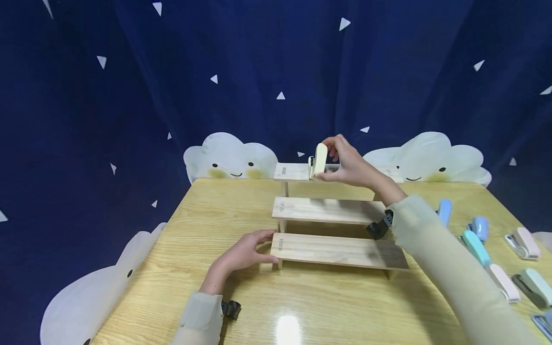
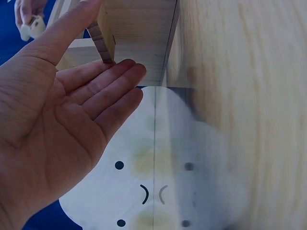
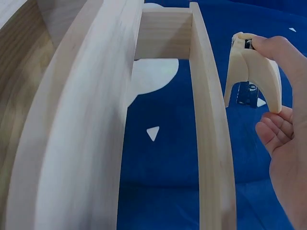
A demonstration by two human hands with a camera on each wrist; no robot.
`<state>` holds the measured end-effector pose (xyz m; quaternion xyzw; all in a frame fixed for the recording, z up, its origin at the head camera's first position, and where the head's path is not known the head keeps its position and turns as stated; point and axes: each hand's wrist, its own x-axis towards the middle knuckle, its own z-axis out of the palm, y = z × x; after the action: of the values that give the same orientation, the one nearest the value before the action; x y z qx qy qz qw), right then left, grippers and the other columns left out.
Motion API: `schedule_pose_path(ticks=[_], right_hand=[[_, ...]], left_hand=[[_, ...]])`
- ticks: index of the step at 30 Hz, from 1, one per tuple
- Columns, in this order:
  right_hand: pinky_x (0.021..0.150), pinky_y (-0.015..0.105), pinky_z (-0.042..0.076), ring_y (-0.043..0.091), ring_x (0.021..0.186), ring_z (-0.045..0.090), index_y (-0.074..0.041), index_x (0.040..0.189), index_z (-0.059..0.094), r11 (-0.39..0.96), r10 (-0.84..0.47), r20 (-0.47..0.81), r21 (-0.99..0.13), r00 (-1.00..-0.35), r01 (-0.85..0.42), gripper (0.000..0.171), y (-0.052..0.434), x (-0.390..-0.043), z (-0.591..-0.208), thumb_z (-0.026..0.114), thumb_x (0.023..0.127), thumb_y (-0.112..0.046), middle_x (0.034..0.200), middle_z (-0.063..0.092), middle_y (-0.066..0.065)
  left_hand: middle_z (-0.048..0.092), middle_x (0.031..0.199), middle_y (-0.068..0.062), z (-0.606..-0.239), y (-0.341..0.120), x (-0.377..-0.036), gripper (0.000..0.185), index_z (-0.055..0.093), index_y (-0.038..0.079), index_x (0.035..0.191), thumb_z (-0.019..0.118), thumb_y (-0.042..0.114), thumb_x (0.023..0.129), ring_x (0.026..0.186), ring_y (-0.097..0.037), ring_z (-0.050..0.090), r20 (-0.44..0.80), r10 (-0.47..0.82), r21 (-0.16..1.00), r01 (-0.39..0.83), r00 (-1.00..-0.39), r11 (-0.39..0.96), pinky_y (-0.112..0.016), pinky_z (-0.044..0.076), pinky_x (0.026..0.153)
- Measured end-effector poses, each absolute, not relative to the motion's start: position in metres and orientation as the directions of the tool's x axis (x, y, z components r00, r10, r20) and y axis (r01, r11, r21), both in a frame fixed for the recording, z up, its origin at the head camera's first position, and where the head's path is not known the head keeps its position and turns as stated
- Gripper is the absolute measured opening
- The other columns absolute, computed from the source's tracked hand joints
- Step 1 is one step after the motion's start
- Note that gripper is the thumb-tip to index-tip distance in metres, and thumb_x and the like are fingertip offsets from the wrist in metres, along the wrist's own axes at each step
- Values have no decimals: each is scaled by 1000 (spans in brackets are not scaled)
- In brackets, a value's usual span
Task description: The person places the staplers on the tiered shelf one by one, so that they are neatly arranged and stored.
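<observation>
A cream stapler [image 1: 319, 159] stands on end at the top board of a three-tier wooden shelf [image 1: 332, 250], toward its left part. My right hand [image 1: 350, 164] pinches it between thumb and fingertips, also seen in the right wrist view, where the stapler [image 3: 261, 72] shows its metal parts. Whether it touches the board I cannot tell. At the left end of the lowest board, my left hand [image 1: 248, 250] has its thumb in front and its fingers behind. Those fingers [image 2: 112, 88] look fairly straight in the left wrist view, touching the board's end [image 2: 103, 40].
More staplers lie on the wooden table [image 1: 207, 211] to the right: blue [image 1: 444, 212], teal [image 1: 477, 248], pink [image 1: 503, 282], pale green [image 1: 536, 286] and others. White cloud panels [image 1: 233, 155] edge the table before a dark blue curtain [image 1: 258, 57]. My right forearm crosses the shelf's right end.
</observation>
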<state>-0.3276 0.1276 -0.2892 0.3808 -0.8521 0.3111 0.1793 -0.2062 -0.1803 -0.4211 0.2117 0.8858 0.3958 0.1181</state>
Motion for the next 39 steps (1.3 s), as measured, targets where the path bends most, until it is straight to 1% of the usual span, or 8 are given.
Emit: schedule_pose_path(ticks=[7, 17, 21, 27, 35, 39], right_hand=[[76, 22, 36, 22, 91, 43, 1, 128, 43, 506, -557, 514, -413, -652, -758, 75, 109, -333, -290, 87, 71, -19, 105, 45, 14], [80, 31, 38, 26, 97, 42, 1, 130, 41, 532, -581, 442, -429, -683, -730, 75, 92, -337, -287, 85, 74, -24, 107, 44, 14], [81, 32, 38, 27, 99, 42, -1, 130, 41, 545, -581, 414, -442, -701, -713, 74, 88, -340, -287, 84, 76, -26, 108, 44, 14], [82, 32, 40, 30, 101, 45, -1, 131, 43, 549, -591, 390, -447, -706, -706, 72, 83, -342, -287, 82, 76, -26, 110, 46, 14], [86, 34, 43, 27, 103, 45, -3, 133, 42, 572, -585, 345, -466, -734, -675, 75, 76, -343, -286, 82, 75, -28, 112, 45, 12], [86, 34, 43, 24, 102, 44, -3, 134, 43, 574, -586, 339, -466, -736, -673, 75, 75, -343, -285, 82, 76, -28, 112, 44, 11]], left_hand=[[49, 148, -14, -421, -180, -205, 86, 37, 4, 150, 79, 35, 81, 137, -33, 48, -52, 471, 748, 278, -881, 602, -49, 37, 117], [51, 146, -16, -421, -180, -206, 84, 38, 2, 149, 79, 33, 82, 135, -33, 50, -31, 478, 744, 299, -878, 597, -49, 39, 116], [52, 146, -16, -421, -181, -206, 84, 38, 2, 149, 78, 34, 82, 134, -33, 51, -30, 484, 739, 306, -874, 600, -49, 40, 115], [52, 146, -15, -419, -182, -205, 85, 38, 4, 149, 78, 37, 82, 134, -32, 51, -39, 479, 734, 300, -877, 609, -48, 41, 115], [51, 147, -15, -419, -181, -205, 85, 38, 4, 149, 78, 37, 82, 134, -31, 52, -43, 478, 733, 297, -877, 612, -48, 41, 115], [51, 147, -15, -419, -182, -206, 85, 38, 4, 149, 78, 37, 81, 134, -31, 52, -43, 477, 734, 296, -878, 611, -48, 41, 115]])
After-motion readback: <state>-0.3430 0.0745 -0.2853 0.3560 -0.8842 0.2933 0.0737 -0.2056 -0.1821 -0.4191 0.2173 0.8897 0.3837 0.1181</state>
